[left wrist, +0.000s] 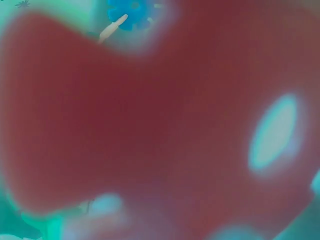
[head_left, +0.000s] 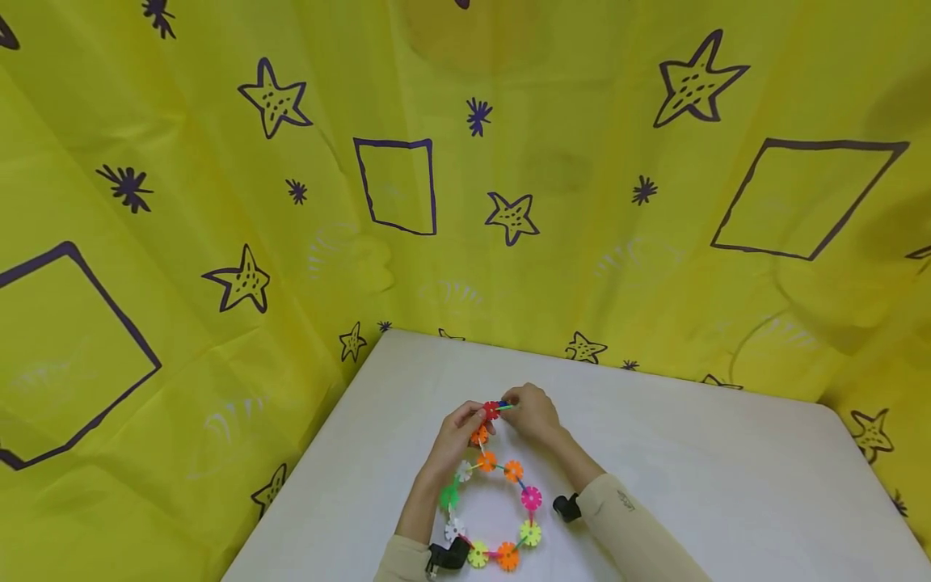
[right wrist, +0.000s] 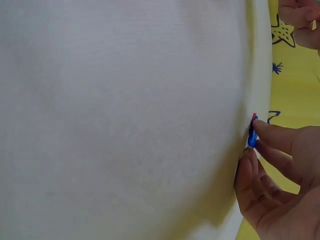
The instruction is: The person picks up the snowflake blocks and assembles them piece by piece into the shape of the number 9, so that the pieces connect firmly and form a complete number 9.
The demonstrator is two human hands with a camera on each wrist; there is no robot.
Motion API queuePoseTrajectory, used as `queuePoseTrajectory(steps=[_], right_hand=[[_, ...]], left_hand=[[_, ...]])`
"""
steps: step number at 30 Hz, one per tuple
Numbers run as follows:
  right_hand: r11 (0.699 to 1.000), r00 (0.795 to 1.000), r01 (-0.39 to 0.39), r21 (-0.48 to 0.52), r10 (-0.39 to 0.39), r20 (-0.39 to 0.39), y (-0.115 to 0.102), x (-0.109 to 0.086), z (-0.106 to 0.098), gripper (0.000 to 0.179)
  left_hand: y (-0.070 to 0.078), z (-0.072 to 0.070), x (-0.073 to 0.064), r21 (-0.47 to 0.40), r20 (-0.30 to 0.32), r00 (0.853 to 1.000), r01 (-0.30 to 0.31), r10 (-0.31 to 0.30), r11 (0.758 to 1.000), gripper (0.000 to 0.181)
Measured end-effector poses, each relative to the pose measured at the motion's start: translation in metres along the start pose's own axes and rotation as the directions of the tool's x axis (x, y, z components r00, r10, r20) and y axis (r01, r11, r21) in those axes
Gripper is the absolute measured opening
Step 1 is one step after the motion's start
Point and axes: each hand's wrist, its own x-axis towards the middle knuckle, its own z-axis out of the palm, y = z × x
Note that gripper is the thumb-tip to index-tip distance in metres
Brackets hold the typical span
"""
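Observation:
A chain of coloured plastic snowflake discs forms a ring on the table, with a pink disc [head_left: 532, 498] on its right side. From the ring's top, more discs lead up through an orange snowflake disc [head_left: 479, 436] to a red snowflake disc [head_left: 491, 410]. My left hand [head_left: 452, 436] pinches the red disc at the chain's upper end. Close on its right, my right hand [head_left: 537, 414] holds a blue snowflake disc [right wrist: 252, 136] between thumb and fingertips, seen edge-on in the right wrist view. A large blurred reddish shape blocks most of the left wrist view; a blue disc [left wrist: 131, 12] shows above it.
A white-covered table [head_left: 698, 477] spreads around the hands. Yellow patterned curtain [head_left: 567, 267] hangs along its back and left edges. Black wrist cameras [head_left: 449, 554] sit at both cuffs, the left one overlapping the ring's lower left in the head view.

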Motion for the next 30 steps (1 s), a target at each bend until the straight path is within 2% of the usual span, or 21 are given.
queuePoseTrajectory(steps=[4,7,10,14,20,24,28,30], right_hand=[[0.998,0.997,-0.052,0.045,0.054,-0.048,0.000,-0.004,-0.003,0.014],[0.979,0.992,-0.096,0.182,0.110,-0.068,0.002,-0.011,-0.007,0.013],[0.924,0.985,-0.118,0.364,0.155,-0.073,0.003,-0.018,-0.013,0.010],[0.825,0.978,-0.111,0.555,0.189,-0.085,0.000,-0.029,-0.024,0.013],[0.683,0.974,-0.125,0.720,0.223,-0.042,-0.004,-0.043,-0.033,0.020],[0.621,0.972,-0.133,0.772,0.234,-0.020,-0.009,-0.052,-0.036,0.021],[0.590,0.970,-0.129,0.797,0.241,-0.021,-0.011,-0.058,-0.037,0.023],[0.586,0.970,-0.123,0.801,0.242,-0.029,-0.011,-0.061,-0.038,0.023]], left_hand=[[0.000,0.001,0.000,0.003,-0.002,1.000,0.002,-0.002,1.000,0.031],[0.000,0.002,0.001,-0.008,-0.013,1.000,0.018,-0.018,1.000,0.031],[0.002,0.003,0.001,-0.005,-0.025,0.999,0.033,-0.033,0.999,0.032],[0.004,0.003,0.000,0.036,-0.036,0.999,0.036,-0.035,0.999,0.034],[0.005,0.003,0.000,0.062,-0.060,0.997,0.046,-0.042,0.997,0.038],[0.004,0.004,0.000,0.050,-0.068,0.997,0.051,-0.048,0.997,0.038],[0.004,0.008,0.000,0.042,-0.066,0.997,0.044,-0.041,0.998,0.037],[0.003,0.009,0.000,0.039,-0.060,0.998,0.038,-0.036,0.999,0.036]])
